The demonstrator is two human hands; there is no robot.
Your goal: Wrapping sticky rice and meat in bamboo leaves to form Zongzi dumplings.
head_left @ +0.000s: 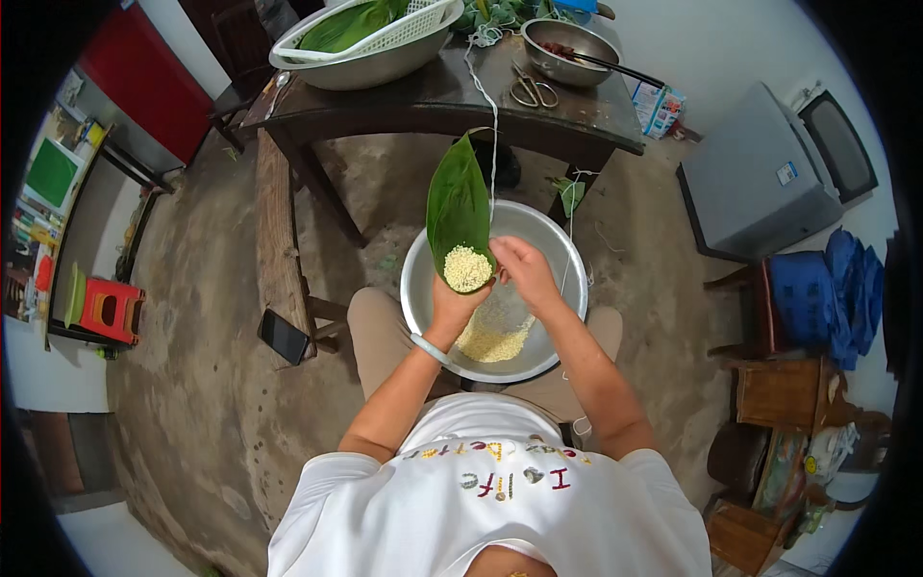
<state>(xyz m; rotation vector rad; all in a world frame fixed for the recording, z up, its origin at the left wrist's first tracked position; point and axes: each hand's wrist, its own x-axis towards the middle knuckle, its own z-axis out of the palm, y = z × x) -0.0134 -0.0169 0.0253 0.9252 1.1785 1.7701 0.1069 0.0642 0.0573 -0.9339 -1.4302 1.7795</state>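
Over a large metal basin, my left hand holds a green leaf folded into a cone, its long end pointing away from me. Pale grains fill the cone's mouth. The fingers of my right hand are at the right edge of the leaf; whether they pinch it cannot be told. More loose grains lie in the near part of the basin. A white string hangs from the table down behind the leaf.
A dark wooden table ahead bears scissors, a metal bowl with chopsticks, and a large bowl under a white basket of leaves. A wooden bench with a phone stands at the left.
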